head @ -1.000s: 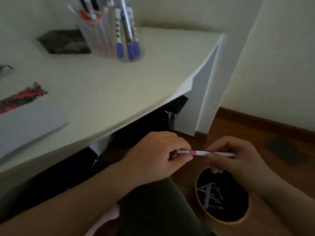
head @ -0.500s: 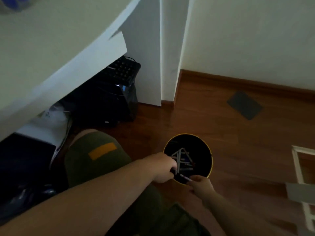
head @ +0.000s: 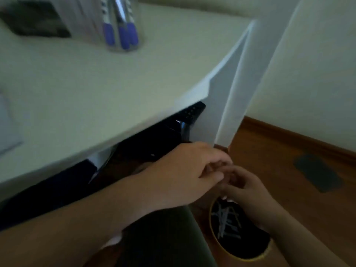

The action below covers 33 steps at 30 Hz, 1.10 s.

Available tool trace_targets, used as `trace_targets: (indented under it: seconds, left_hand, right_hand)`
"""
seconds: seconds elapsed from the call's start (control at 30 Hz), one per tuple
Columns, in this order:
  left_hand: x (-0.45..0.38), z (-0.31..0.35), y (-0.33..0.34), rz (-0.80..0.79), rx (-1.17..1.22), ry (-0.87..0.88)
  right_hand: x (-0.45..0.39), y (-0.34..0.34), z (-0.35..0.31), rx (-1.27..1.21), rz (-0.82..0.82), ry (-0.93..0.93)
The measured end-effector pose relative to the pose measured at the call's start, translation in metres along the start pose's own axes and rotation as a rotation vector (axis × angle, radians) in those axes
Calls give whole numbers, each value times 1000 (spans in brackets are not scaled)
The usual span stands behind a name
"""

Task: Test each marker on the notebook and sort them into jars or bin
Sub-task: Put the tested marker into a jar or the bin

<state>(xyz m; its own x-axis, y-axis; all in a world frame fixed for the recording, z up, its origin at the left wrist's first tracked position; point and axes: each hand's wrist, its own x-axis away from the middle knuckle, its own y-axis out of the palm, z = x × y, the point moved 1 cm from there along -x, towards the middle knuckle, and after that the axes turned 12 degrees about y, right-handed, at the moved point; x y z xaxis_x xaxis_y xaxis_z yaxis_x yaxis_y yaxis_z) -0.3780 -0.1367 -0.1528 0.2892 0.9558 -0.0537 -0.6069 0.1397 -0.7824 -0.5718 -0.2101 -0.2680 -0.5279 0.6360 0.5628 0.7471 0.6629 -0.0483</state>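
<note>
Both hands are meeting in front of the desk edge, above the near rim of the bin (head: 215,237). The left hand (head: 185,170) is lying over the fingers of the right hand (head: 248,187); fingers of both are curled toward each other and touching. Motion blur is hiding whatever is between them, so no marker can be made out in the grip, and whether either hand is pinching anything cannot be told. The held marker's long axis and heading therefore cannot be reported.

Below the grip, the black bin with its yellow rim is standing on the wooden floor (head: 289,180). Discarded markers (head: 227,220) are lying crossed inside it, long axes pointing several ways. Up and to the left of the grip, on the desk (head: 96,89), a clear jar (head: 123,26) is holding 3 markers with blue caps pointing down, long axes near upright. A dark object (head: 36,22) is lying on the desk left of that jar, and a pale notebook corner (head: 7,132) is showing at the far left edge.

Compared with 0.5 s ago, the hands are standing higher, above the bin's rim rather than at its mouth, and the view is tilting back up to take in the desk top and jar. The white and pink marker seen stretched between the hands 1.0 s ago is no longer visible.

No brand, label or writing is legible.
</note>
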Motion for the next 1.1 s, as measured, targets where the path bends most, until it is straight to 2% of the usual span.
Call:
trace_targets:
  seconds: [0.1, 0.23, 0.37, 0.5, 0.63, 0.73, 0.8, 0.87, 0.97, 1.1]
  left_hand:
    - [36, 17, -98, 291, -95, 66]
    - [88, 7, -194, 482, -226, -69]
    - [156, -39, -248, 548, -321, -285]
    - [233, -97, -268, 502, -381, -558]
    - [292, -140, -273, 500, -388, -684]
    - [318, -175, -290, 635, -418, -756]
    - [325, -202, -302, 730, -463, -803]
    - [323, -225, -308, 750, -552, -820]
    - [308, -243, -313, 685, -643, -821]
    - [293, -255, -317, 621, -725, -904]
  right_hand:
    - [33, 42, -116, 42, -51, -365]
    - [43, 124, -225, 131, -196, -652]
    - [10, 223, -288, 230, -302, -732]
    - [-28, 322, -317, 461, -347, -743]
    - [-54, 393, -331, 810, -355, -806]
    - [-71, 422, -340, 1055, -308, -844]
    - [-86, 428, -340, 961, -240, -859]
    - [-97, 423, -334, 676, -197, -827]
    - [-106, 412, -331, 420, -235, -718]
    - [-112, 411, -333, 326, -306, -647]
